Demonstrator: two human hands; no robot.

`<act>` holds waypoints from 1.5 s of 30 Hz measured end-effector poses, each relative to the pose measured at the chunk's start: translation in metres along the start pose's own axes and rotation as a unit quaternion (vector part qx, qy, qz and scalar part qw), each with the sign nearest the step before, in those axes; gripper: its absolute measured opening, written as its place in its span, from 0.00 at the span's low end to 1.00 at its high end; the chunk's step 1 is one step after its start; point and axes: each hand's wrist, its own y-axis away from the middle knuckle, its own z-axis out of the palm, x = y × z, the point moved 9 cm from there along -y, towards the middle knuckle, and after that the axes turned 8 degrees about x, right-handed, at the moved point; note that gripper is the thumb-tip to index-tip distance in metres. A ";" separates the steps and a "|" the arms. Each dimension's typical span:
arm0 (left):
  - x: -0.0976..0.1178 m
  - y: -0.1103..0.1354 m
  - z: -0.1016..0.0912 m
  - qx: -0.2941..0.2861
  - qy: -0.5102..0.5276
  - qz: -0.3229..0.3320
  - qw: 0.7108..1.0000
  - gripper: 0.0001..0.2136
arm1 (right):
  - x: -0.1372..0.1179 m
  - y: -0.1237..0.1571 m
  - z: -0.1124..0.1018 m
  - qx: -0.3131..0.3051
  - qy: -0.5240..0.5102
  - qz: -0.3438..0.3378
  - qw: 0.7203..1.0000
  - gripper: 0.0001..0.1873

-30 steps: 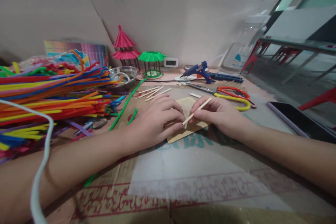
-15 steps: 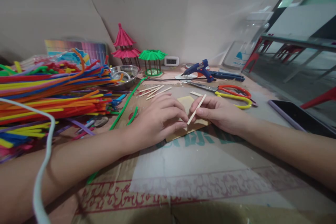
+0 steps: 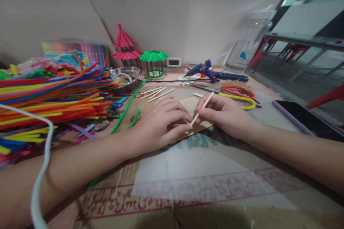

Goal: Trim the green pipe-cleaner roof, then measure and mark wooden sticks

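Between the thumb and fingers of my right hand I grip a thin wooden stick. It is pale cream, straight and plain, slim all along its length, with a blunt upper end that pokes out above my fingers. It slants from there down toward my left, so its lower end comes close to the thumb and forefinger tips of my left hand; whether they touch it I cannot tell. The fingers of that left hand are bent and slightly apart, lying low over the left side of a flat tan board, and I cannot tell whether they pinch anything beneath. The stick is above this board, in the gap between my two hands. The board is thin, smooth-looking and straight-edged, a yellower tan than the stick, its sides partly covered by my hands.

Just beyond my left hand lies a loose fan of similar pale sticks, some crossing. Another light stick end shows behind my right fingers, near the scissors with one red and one yellow handle. Farther back stand a green-roofed model pavilion and a pink-roofed model pagoda.
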 end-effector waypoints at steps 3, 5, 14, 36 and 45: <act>0.001 -0.001 -0.003 0.018 -0.003 0.009 1.000 0.07 | -0.003 0.001 0.002 0.000 -0.001 0.001 1.000 0.13; 0.004 -0.002 -0.010 0.046 -0.014 0.016 0.999 0.07 | -0.005 0.001 0.001 0.006 0.012 0.004 1.000 0.13; 0.005 0.000 -0.030 0.123 -0.022 -0.001 0.992 0.06 | -0.026 0.015 0.019 -0.012 0.211 -0.088 0.974 0.04; -0.011 0.001 -0.025 0.122 0.076 -0.129 0.981 0.07 | -0.010 0.022 0.030 -0.072 0.145 -0.059 0.985 0.11; -0.011 0.000 -0.022 0.116 0.127 -0.134 0.976 0.04 | -0.024 0.025 0.030 -0.053 0.168 -0.136 0.975 0.07</act>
